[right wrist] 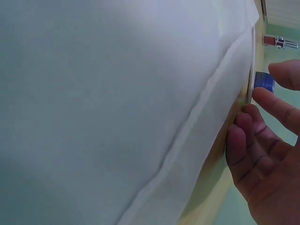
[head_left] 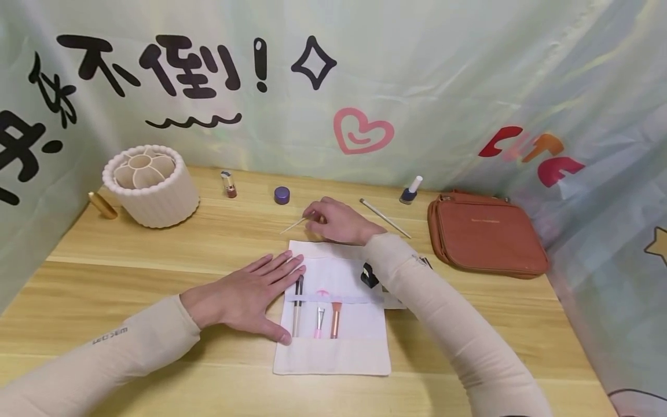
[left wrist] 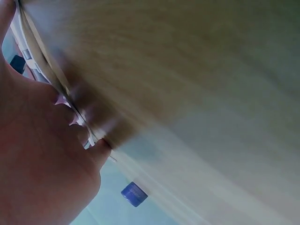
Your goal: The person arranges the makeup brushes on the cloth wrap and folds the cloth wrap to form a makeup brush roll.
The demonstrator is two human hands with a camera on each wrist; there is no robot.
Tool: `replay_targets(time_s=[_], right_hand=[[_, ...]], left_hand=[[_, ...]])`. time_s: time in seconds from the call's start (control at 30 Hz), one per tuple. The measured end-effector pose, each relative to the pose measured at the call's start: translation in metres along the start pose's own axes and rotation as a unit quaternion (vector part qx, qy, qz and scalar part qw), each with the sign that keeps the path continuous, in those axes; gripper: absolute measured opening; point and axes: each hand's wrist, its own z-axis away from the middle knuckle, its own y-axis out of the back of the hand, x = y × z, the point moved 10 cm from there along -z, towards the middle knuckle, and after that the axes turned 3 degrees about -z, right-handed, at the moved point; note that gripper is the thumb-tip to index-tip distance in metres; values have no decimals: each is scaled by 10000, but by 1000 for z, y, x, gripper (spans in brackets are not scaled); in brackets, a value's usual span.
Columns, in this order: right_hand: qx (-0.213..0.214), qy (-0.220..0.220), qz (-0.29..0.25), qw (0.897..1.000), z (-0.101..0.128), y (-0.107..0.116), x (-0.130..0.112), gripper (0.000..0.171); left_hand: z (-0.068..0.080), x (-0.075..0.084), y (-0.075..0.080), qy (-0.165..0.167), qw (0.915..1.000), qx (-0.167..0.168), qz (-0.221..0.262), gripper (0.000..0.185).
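A white cloth brush roll (head_left: 354, 356) lies unfolded on the table, with a dark-tipped makeup brush (head_left: 297, 310), a pink-handled brush (head_left: 319, 321) and a copper-coloured brush (head_left: 336, 320) in its slots. My left hand (head_left: 250, 295) rests spread on its left edge, fingers straight. Beyond the far edge of the roll, my right hand (head_left: 336, 220) is at a thin pale stick (head_left: 292, 226), fingers loosely bent. In the right wrist view, the index fingertip (right wrist: 260, 96) is right at the stick and the thumb (right wrist: 286, 74) stands apart from it.
A slim brush (head_left: 385, 218) lies right of my right hand, near a nail polish bottle (head_left: 410, 192) and a brown case (head_left: 487, 234). Along the back are a purple jar (head_left: 282, 195), a lipstick (head_left: 228, 184), a white ribbed holder (head_left: 158, 200) and a gold tube (head_left: 102, 205).
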Motion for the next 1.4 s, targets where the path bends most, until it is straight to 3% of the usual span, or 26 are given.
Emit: replay_targets(time_s=[0.47, 0.8, 1.4], right_hand=[[296, -262, 311, 9987, 2, 10, 5, 22], [527, -492, 328, 9969, 2, 22, 19, 22], [657, -1208, -34, 9905, -1, 33, 45, 14]], left_hand=[[2, 1, 2, -13, 10000, -54, 10, 124], [2, 1, 1, -15, 10000, -81, 34, 124], [0, 1, 0, 4, 9999, -147, 9, 124]])
